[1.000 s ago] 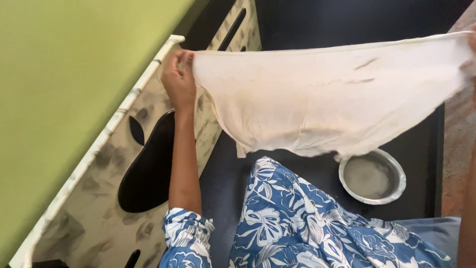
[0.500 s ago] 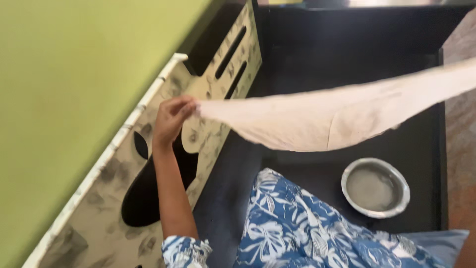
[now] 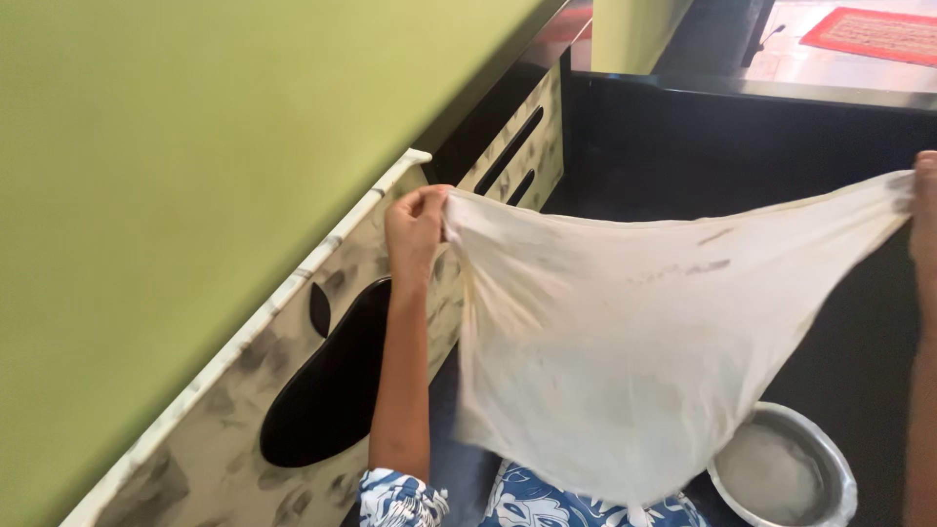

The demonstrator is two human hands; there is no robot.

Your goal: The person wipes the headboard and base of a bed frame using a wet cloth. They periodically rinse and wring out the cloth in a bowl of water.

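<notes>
A stained white cloth (image 3: 625, 351) is held up and spread wide in the air, one top corner pinched in the closed left hand (image 3: 415, 229) and the opposite corner gripped by the right hand (image 3: 923, 220) at the picture's edge. The cloth hangs over a dark floor (image 3: 703, 146), just above a steel bowl (image 3: 781, 478), beside a marbled panel (image 3: 234, 390).

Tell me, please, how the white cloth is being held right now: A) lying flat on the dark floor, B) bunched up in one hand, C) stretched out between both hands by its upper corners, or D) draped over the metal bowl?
C: the left hand and right hand each pinch an upper corner, and the white cloth hangs spread between them above the metal bowl.
</notes>
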